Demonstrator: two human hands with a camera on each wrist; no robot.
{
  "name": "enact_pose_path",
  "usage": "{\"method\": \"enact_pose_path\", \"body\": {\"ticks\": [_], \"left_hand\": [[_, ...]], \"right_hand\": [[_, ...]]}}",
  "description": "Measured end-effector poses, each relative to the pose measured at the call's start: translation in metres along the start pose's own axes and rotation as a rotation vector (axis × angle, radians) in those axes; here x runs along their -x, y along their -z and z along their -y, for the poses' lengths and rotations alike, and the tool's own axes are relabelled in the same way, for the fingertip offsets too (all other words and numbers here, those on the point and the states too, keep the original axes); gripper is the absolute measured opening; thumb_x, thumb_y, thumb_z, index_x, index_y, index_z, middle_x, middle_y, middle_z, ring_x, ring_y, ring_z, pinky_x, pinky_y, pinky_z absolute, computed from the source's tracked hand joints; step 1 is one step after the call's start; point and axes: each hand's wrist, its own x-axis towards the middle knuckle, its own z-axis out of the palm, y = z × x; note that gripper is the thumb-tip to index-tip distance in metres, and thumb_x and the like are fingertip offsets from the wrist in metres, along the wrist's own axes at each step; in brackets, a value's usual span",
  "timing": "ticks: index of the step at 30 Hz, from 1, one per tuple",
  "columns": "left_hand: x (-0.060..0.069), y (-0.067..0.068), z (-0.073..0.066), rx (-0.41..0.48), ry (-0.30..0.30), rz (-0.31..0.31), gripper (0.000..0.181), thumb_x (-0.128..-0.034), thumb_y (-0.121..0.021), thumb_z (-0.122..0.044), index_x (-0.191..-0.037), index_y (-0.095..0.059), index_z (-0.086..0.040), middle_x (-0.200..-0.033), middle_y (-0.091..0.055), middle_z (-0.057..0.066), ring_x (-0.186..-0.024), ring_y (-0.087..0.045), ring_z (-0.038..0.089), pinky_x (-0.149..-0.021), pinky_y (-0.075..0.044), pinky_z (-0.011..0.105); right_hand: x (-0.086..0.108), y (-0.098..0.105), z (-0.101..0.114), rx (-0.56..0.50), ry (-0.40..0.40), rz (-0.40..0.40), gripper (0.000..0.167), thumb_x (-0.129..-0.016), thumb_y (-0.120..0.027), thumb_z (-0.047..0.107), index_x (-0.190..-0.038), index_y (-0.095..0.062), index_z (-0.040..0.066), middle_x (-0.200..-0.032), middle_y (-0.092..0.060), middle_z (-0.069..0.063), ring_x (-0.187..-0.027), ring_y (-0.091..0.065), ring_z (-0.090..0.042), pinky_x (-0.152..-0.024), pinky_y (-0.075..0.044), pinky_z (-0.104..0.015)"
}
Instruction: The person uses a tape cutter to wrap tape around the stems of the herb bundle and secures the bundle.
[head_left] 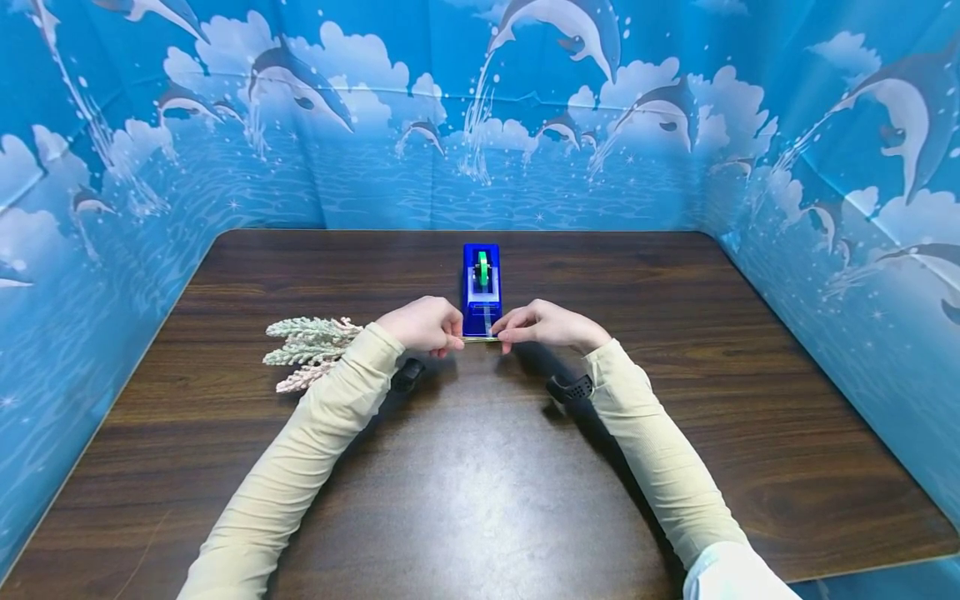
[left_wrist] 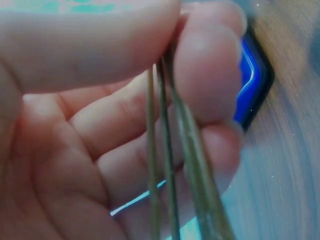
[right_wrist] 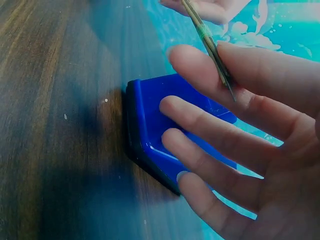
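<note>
Between thumb and fingers my left hand (head_left: 424,323) pinches a bundle of thin brown-green stems (left_wrist: 170,185). The bundle runs crosswise to the right, where my right hand (head_left: 553,323) pinches its tips between thumb and index finger; the other right fingers are spread in the right wrist view. A band of clear tape (right_wrist: 204,31) appears to lie around the stems between the hands. Pale green and pink flower sprays (head_left: 311,343) stick out left of my left hand, partly hidden by the sleeve. Just beyond the hands stands a blue tape dispenser (head_left: 472,320), a tape strip (head_left: 487,317) along its front.
A green tape roll (head_left: 483,268) sits in the dispenser. All of it stands on a dark wood-grain table (head_left: 480,467). Behind and at both sides hangs a blue dolphin-print curtain (head_left: 480,192). Black wrist straps (head_left: 572,389) hang below the sleeves.
</note>
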Motion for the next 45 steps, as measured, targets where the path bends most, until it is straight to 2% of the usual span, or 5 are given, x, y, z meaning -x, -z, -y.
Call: {"method": "enact_pose_path", "body": {"ticks": [12,20,28,39,45], "left_hand": [[-0.0016,-0.0005,0.0005,-0.061,0.043,-0.044,0.021,-0.0837,-0.074,-0.019,-0.072,-0.059,-0.009,-0.059,-0.060,-0.003,-0.056,-0.053,0.008,-0.061,-0.041,0.022],[0.0029,0.0035,0.0010,-0.025,-0.004,-0.037,0.025,-0.0940,-0.061,-0.019,-0.081,-0.068,0.001,-0.057,-0.054,-0.004,-0.054,-0.048,0.006,-0.060,-0.041,0.023],[0.0018,0.0023,0.0000,-0.053,0.041,-0.134,0.020,-0.0876,-0.069,-0.020,-0.075,-0.066,-0.005,-0.061,-0.055,-0.004,-0.058,-0.050,0.009,-0.060,-0.040,0.024],[0.0014,0.0016,-0.0002,-0.082,0.039,-0.229,0.020,-0.0813,-0.075,-0.020,-0.071,-0.062,-0.008,-0.067,-0.058,0.000,-0.067,-0.053,0.016,-0.063,-0.041,0.028],[0.0011,0.0015,0.0009,-0.060,0.051,-0.233,0.021,-0.0779,-0.078,-0.017,-0.074,-0.059,-0.008,-0.069,-0.057,0.002,-0.068,-0.053,0.017,-0.064,-0.040,0.028]], "right_hand": [[-0.0023,-0.0025,0.0005,0.031,0.046,-0.069,0.018,-0.092,-0.064,0.011,-0.097,-0.071,-0.005,-0.108,-0.070,-0.016,-0.102,-0.062,-0.018,-0.096,-0.047,-0.038],[-0.0027,-0.0030,-0.0013,0.085,0.038,-0.122,0.013,-0.087,-0.071,0.015,-0.091,-0.073,0.003,-0.096,-0.073,-0.006,-0.090,-0.061,-0.010,-0.086,-0.048,-0.030],[-0.0016,-0.0039,0.0002,0.080,0.000,-0.130,0.015,-0.088,-0.071,0.020,-0.083,-0.070,0.006,-0.076,-0.064,0.003,-0.074,-0.051,-0.012,-0.071,-0.043,-0.026],[-0.0046,-0.0074,0.0004,0.043,-0.017,-0.091,0.034,-0.101,-0.051,0.026,-0.080,-0.066,0.004,-0.086,-0.072,-0.017,-0.082,-0.061,-0.015,-0.083,-0.049,-0.038],[-0.0058,-0.0067,-0.0015,0.014,-0.004,-0.113,0.029,-0.099,-0.055,0.023,-0.081,-0.063,0.002,-0.086,-0.069,-0.021,-0.085,-0.062,-0.034,-0.080,-0.049,-0.040]]}}
